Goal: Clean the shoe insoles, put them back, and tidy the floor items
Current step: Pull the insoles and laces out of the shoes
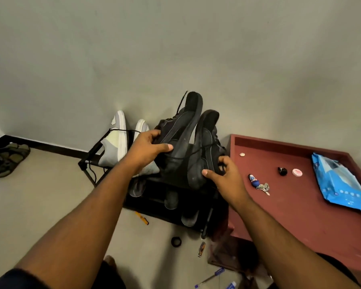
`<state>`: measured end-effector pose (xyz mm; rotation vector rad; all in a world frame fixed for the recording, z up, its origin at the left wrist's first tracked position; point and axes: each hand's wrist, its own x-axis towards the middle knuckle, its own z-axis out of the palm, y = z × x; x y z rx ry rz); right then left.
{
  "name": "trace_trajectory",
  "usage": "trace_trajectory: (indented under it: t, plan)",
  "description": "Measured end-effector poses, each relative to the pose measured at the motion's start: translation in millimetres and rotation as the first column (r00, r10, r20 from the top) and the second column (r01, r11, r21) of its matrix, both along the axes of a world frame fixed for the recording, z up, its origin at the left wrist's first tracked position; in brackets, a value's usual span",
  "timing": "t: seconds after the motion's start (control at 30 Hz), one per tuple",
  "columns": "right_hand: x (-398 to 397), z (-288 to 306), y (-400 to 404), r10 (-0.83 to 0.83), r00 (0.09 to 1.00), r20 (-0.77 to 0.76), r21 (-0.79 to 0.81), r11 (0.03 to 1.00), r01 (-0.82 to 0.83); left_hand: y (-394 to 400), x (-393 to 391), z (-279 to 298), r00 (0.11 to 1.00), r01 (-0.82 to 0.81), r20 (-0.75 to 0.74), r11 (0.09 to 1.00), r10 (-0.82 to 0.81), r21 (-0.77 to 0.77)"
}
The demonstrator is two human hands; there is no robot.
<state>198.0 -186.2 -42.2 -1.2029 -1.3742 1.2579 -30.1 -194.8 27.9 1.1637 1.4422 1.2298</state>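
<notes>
Fingers: those of the left hand [149, 146] are curled round the heel of one black lace-up canvas shoe [178, 134], thumb laid along its side; those of the right hand [222, 171] are pinched on the heel of the second black shoe [204, 151]. Both shoes are held toe-up, just beside each other, above the black metal shoe rack [175, 197], where dark loose insoles [137, 187] are seen lying. Handling advice, as judged: heels to be kept firmly gripped, trailing laces kept clear of the rack. Both forearms are extended forward, wrists level.
</notes>
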Motion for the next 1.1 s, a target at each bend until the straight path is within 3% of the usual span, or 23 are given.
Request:
trace_trajectory:
  t: [0.07,0.13,0.27,0.37,0.53,0.63,0.87,0.97,1.1]
  plan:
    - [-1.0,6.4,-13.1,0.022,0.98,0.198,0.076,0.996,-0.038,-34.9,2.0,-9.5,0.995,-0.058,-0.079,0.997,0.063,0.058]
    - [-3.7,4.2,-28.3,0.016,0.901,0.434,0.107,0.992,-0.069,-66.8,2.7,-36.4,0.963,-0.163,-0.202,0.982,0.18,0.096]
    - [-22.3,-8.8,-68.0,0.08,0.68,0.729,0.082,0.976,-0.202,-127.4,17.9,-98.5,0.844,-0.392,-0.351,0.913,0.405,0.109]
    - [-39.5,-29.8,-97.3,0.111,0.495,0.862,0.074,0.938,-0.338,-171.2,38.6,-132.9,0.772,-0.52,-0.404,0.853,0.492,0.044]
    - [-59.3,-73.9,-129.0,0.251,0.29,0.924,-0.074,0.858,-0.508,-209.9,46.8,-175.2,0.706,-0.652,-0.543,0.717,0.455,-0.247]
    - [-66.9,-100.1,-135.6,0.181,0.221,0.958,-0.026,0.825,-0.564,-210.1,43.7,-187.3,0.709,-0.654,-0.599,0.666,0.372,-0.359]
    - [-70.3,-154.7,-149.5,0.11,0.239,0.965,0.061,0.789,-0.611,-215.2,34.0,-213.3,0.709,-0.668,-0.638,0.573,0.299,-0.474]
    - [-69.5,-181.1,-147.0,0.196,0.197,0.961,-0.043,0.806,-0.591,-203.1,28.0,-227.9,0.72,-0.644,-0.666,0.548,0.197,-0.534]
    - [-70.1,-215.1,-128.4,0.317,0.019,0.948,-0.249,0.778,-0.576,-169.9,22.7,-268.3,0.733,-0.607,-0.678,0.512,0.064,-0.608]
